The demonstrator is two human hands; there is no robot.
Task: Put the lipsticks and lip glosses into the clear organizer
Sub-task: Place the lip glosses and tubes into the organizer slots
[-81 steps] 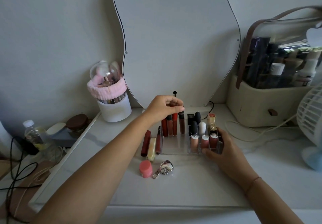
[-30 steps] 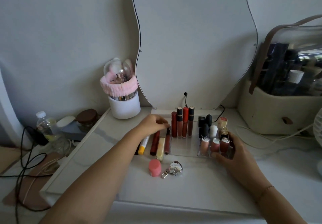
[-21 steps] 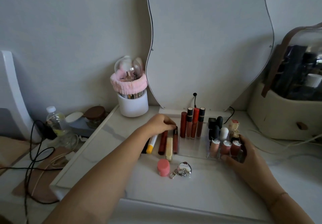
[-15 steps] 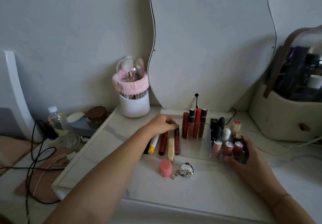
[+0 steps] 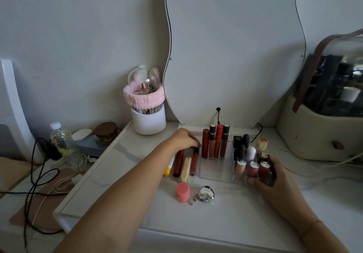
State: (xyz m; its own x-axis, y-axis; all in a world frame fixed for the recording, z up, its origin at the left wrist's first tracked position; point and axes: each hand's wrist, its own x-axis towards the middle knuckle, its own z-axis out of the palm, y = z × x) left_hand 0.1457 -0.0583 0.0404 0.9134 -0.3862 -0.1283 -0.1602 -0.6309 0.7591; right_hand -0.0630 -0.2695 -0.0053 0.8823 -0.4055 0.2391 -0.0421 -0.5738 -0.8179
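The clear organizer (image 5: 215, 171) sits on the white vanity top below the mirror. Several lip glosses (image 5: 215, 141) stand upright in its back left section. Lipsticks (image 5: 248, 159) fill its small right compartments. Several loose tubes lie side by side just left of it, among them a dark red tube (image 5: 178, 164), a pale gold gloss (image 5: 185, 167) and a thin red-brown gloss (image 5: 194, 161) with a black cap. My left hand (image 5: 183, 137) curls over their far ends, fingertips pinching that black cap. My right hand (image 5: 275, 180) grips the organizer's front right corner.
A pink round balm (image 5: 182, 192) and a silver heart keychain (image 5: 205, 193) lie in front of the loose tubes. A white brush holder with a pink headband (image 5: 147, 113) stands back left, a beige cosmetic case (image 5: 318, 134) at the right. A water bottle (image 5: 60, 138) and cables (image 5: 37, 174) lie off the left edge.
My left hand came down from the upright glosses in the organizer to the tubes lying on its left and has stayed there. My right hand keeps its hold on the organizer.
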